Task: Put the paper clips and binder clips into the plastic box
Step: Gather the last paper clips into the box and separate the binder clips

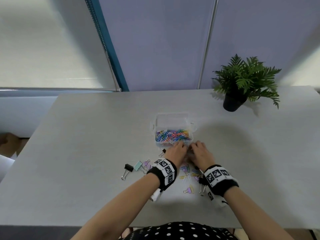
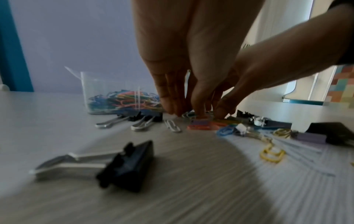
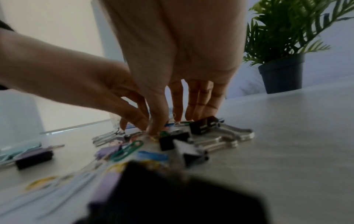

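Note:
A clear plastic box (image 1: pixel 173 118) stands open mid-table with several coloured paper clips (image 1: pixel 173 135) in it; the left wrist view shows its wall (image 2: pixel 99 91). Just in front of it my left hand (image 1: pixel 180 146) and right hand (image 1: pixel 194 146) meet over a pile of clips. Seen from the left wrist, my left hand (image 2: pixel 185 112) points straight down, its fingertips touching a white paper clip and an orange binder clip (image 2: pixel 201 126). My right hand (image 3: pixel 168 125) reaches down likewise, beside black binder clips (image 3: pixel 205 124). What lies between the palms is hidden.
Loose clips lie near the wrists: a black binder clip (image 1: pixel 128 168), a mint one (image 1: pixel 138 165), a purple one (image 1: pixel 189 189), a green paper clip (image 3: pixel 128 150). A potted plant (image 1: pixel 242 84) stands at the back right. The near table edge is by my body.

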